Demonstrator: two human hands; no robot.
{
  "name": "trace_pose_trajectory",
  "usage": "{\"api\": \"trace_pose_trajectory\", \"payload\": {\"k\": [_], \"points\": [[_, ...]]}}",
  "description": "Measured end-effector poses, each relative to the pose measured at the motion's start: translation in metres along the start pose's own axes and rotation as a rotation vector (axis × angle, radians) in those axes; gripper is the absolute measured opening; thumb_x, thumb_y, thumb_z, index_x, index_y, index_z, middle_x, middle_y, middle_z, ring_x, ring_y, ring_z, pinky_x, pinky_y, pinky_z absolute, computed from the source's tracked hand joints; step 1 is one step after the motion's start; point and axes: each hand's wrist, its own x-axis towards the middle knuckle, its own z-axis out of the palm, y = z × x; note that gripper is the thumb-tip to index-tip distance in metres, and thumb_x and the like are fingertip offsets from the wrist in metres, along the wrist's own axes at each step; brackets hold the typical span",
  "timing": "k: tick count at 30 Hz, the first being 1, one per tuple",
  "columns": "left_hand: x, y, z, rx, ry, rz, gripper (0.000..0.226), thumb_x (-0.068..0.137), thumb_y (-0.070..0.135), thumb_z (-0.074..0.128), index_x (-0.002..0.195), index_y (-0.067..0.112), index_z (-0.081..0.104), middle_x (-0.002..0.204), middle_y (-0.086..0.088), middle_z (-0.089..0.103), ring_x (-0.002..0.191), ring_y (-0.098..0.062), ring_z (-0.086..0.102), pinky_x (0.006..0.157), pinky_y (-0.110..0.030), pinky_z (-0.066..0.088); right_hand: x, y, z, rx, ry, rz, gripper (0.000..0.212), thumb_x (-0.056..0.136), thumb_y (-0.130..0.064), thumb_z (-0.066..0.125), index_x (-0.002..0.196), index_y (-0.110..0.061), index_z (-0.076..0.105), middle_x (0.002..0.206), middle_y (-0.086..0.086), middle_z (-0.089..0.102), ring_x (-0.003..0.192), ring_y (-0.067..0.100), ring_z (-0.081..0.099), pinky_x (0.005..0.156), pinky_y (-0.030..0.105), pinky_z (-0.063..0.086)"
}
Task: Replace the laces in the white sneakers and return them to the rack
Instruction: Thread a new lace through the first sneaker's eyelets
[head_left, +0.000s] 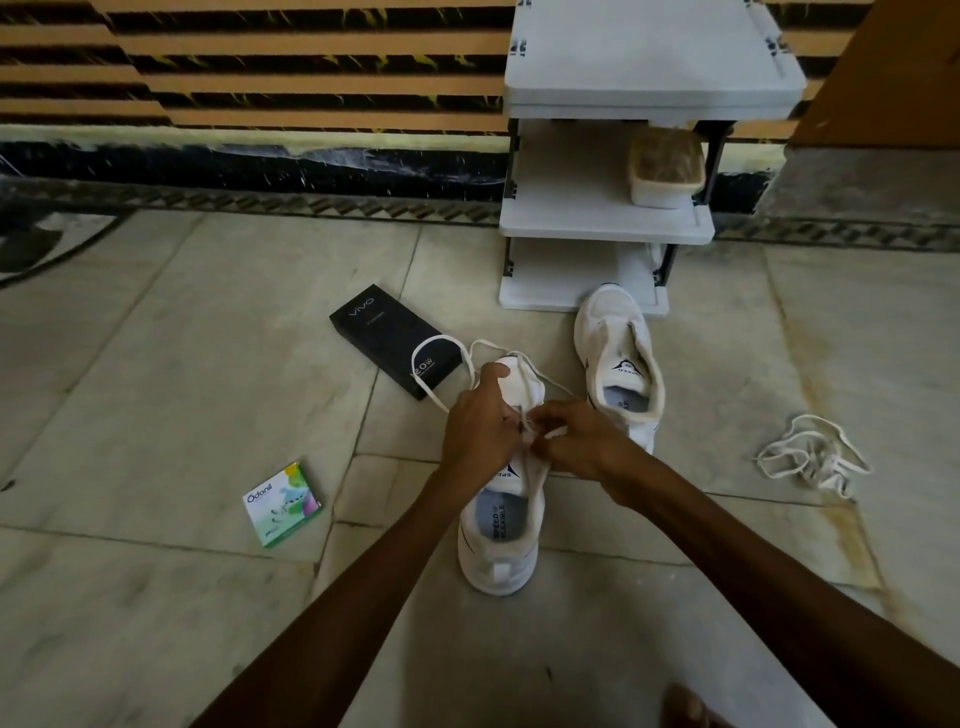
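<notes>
Marble floor: sneaker (501, 525) toe toward rack (602, 218), both hands (530, 436) pinching lace (467, 358).

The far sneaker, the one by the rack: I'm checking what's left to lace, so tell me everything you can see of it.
The far sneaker is white, fabric-like, with a thin dark side stripe and a small dark logo on its tongue. No lace shows in it; the tongue is pulled up and the collar gapes, showing a pale blue insole. It stands upright on the floor, toe against the base of the white rack, heel toward the person. Neither hand touches it; whether it touches the near sneaker is unclear.
</notes>
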Motion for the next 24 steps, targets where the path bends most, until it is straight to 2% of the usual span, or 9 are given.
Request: {"api": "trace_pose_trajectory", "payload": {"k": [4, 7, 10, 12, 14, 18, 21, 22, 24], "points": [[0.008, -0.009, -0.004, -0.237, -0.151, -0.185, 0.057, 0.082, 0.003, 0.066, 0.134, 0.014, 0.048, 0.1, -0.009, 0.072, 0.1, -0.024, 0.066, 0.09, -0.04, 0.054, 0.007, 0.007, -0.002, 0.206, 0.073, 0.061, 0.017, 0.089, 0.006, 0.054, 0.102, 0.002, 0.064, 0.078, 0.015, 0.064, 0.075, 0.029, 0.066, 0.081, 0.053, 0.057], [0.01, -0.014, -0.008, -0.338, -0.214, -0.239, 0.065, 0.08, -0.006, 0.067, 0.138, 0.011, 0.043, 0.096, -0.01, 0.073, 0.101, -0.024, 0.066, 0.089, -0.037, 0.054, 0.014, 0.015, 0.009, -0.092, 0.291, -0.093, 0.009, 0.079, -0.005, 0.07, 0.081, -0.013, 0.07, 0.072, 0.003, 0.071, 0.068, 0.022, 0.07, 0.068, 0.039, 0.06], [0.005, -0.013, -0.006, -0.287, -0.207, -0.178, 0.071, 0.081, -0.003, 0.069, 0.143, 0.012, 0.037, 0.1, -0.01, 0.072, 0.096, -0.019, 0.065, 0.083, -0.028, 0.051, 0.014, 0.01, 0.016, -0.336, 0.409, -0.176, 0.012, 0.078, -0.008, 0.066, 0.076, -0.019, 0.07, 0.073, -0.007, 0.068, 0.071, 0.014, 0.067, 0.052, 0.014, 0.039], [0.003, -0.013, -0.003, -0.234, -0.17, -0.14, 0.071, 0.083, 0.002, 0.071, 0.144, 0.012, 0.036, 0.103, -0.009, 0.072, 0.096, -0.017, 0.065, 0.083, -0.026, 0.05, 0.014, 0.005, 0.015, -0.475, 0.424, -0.188, 0.011, 0.08, -0.008, 0.063, 0.083, -0.017, 0.069, 0.082, -0.004, 0.067, 0.077, 0.015, 0.064, 0.051, 0.017, 0.031], [0.003, -0.014, -0.001, -0.206, -0.162, -0.131, 0.072, 0.084, 0.007, 0.071, 0.145, 0.014, 0.034, 0.108, -0.011, 0.071, 0.1, -0.019, 0.066, 0.083, -0.025, 0.048, 0.012, -0.002, 0.005, -0.508, 0.477, -0.267, 0.011, 0.079, -0.005, 0.063, 0.084, -0.015, 0.066, 0.084, 0.0, 0.066, 0.077, 0.018, 0.064, 0.058, 0.023, 0.038], [0.004, -0.015, 0.002, -0.124, -0.174, -0.086, 0.075, 0.086, 0.008, 0.069, 0.149, 0.014, 0.028, 0.109, -0.01, 0.07, 0.103, -0.02, 0.065, 0.086, -0.021, 0.046, -0.014, -0.062, -0.032, -0.028, 0.645, -0.563, 0.017, 0.084, 0.003, 0.058, 0.08, -0.014, 0.059, 0.078, -0.001, 0.066, 0.073, 0.012, 0.064, 0.068, 0.027, 0.052], [0.001, -0.011, 0.0, -0.099, -0.165, -0.062, 0.073, 0.087, 0.007, 0.067, 0.149, 0.012, 0.028, 0.1, -0.006, 0.068, 0.091, -0.011, 0.059, 0.083, -0.014, 0.041, -0.038, -0.111, -0.063, 0.667, 0.372, -0.571, 0.015, 0.096, -0.002, 0.045, 0.086, -0.011, 0.052, 0.082, 0.004, 0.069, 0.074, 0.016, 0.068, 0.07, 0.03, 0.057], [0.0, -0.009, 0.0, -0.095, -0.158, -0.041, 0.072, 0.087, 0.005, 0.067, 0.148, 0.014, 0.03, 0.093, -0.003, 0.065, 0.087, -0.009, 0.057, 0.082, -0.014, 0.043, -0.042, -0.117, -0.067, 0.748, 0.259, -0.532, 0.016, 0.097, -0.002, 0.042, 0.088, -0.011, 0.051, 0.077, 0.003, 0.067, 0.066, 0.014, 0.065, 0.063, 0.027, 0.055], [-0.001, -0.005, 0.001, -0.061, -0.114, 0.013, 0.069, 0.086, 0.005, 0.068, 0.145, 0.018, 0.035, 0.09, 0.003, 0.06, 0.087, -0.009, 0.057, 0.081, -0.017, 0.045, -0.034, -0.106, -0.061, 0.53, 0.168, -0.382, 0.013, 0.096, -0.004, 0.044, 0.089, -0.011, 0.054, 0.071, 0.001, 0.062, 0.054, 0.007, 0.055, 0.051, 0.023, 0.046]]}}
